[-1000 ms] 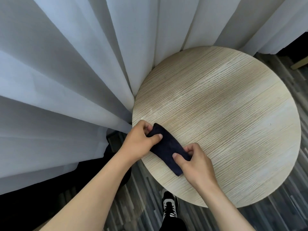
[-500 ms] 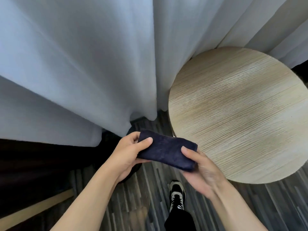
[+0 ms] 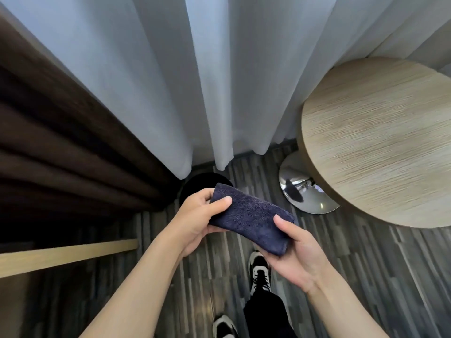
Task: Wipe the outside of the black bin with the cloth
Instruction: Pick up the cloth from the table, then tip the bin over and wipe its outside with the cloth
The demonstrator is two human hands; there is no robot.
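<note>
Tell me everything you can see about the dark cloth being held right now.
The cloth is dark navy, with a fuzzy, towel-like pile, folded into a thick oblong pad. It is held in the air, tilted down toward the right, above the striped floor. The left hand pinches its upper end, thumb on top; the right hand cradles its lower end from beneath, thumb pressed on top. A black round shape, likely the bin, lies partly hidden behind it.

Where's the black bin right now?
In the head view the black bin stands on the floor just left of centre, at the foot of the white curtain, partly hidden behind the cloth and the left hand.
</note>
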